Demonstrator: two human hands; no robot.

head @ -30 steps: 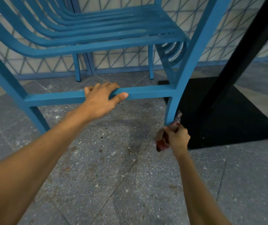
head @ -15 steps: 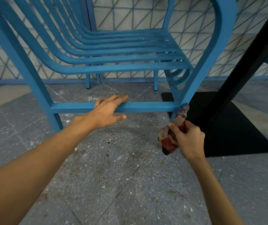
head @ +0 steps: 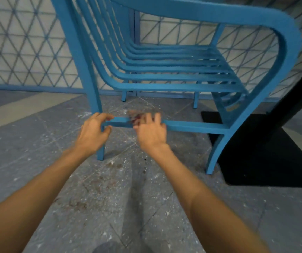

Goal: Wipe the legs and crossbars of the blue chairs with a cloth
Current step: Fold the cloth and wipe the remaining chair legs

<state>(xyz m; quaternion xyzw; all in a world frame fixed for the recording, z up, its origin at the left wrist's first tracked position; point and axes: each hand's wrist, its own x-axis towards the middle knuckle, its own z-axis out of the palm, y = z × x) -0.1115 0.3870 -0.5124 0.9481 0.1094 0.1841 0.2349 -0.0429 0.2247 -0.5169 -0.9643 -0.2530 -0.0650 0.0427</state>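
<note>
Gripping the lower crossbar (head: pixel 192 126) of a blue chair (head: pixel 164 86) from the front, a person stretches both bare forearms over a grey speckled tile floor (head: pixel 110 207). The left hand (head: pixel 92 133) closes round the bar's left end, right where it joins the chair's near left leg (head: pixel 100 154). Its fingers curl over the top and the thumb hooks underneath. The right hand (head: pixel 151 133) sits just beside it on the same bar, fingers draped over the top edge and holding a reddish cloth (head: pixel 135 119) against the bar. Motion blur smears the cloth and the fingertips, so how the cloth is folded cannot be told. It shows between the two hands, touching the bar, nearer the right one.

The crossbar runs on to the right and meets the curved near right leg (head: pixel 216 154), which stands on the floor at the edge of a black base plate (head: pixel 274 161). A black post (head: pixel 296 95) slants up from that plate along the right side of the view. Above the hands, the slatted seat (head: pixel 179 61) sweeps up into a slatted back on the left, and an armrest loop (head: pixel 289 42) curves over on the right. Two rear legs (head: pixel 123 96) touch the floor near a wall (head: pixel 18 52) patterned with a triangular lattice. Brown stains mark the tiles between the forearms.
</note>
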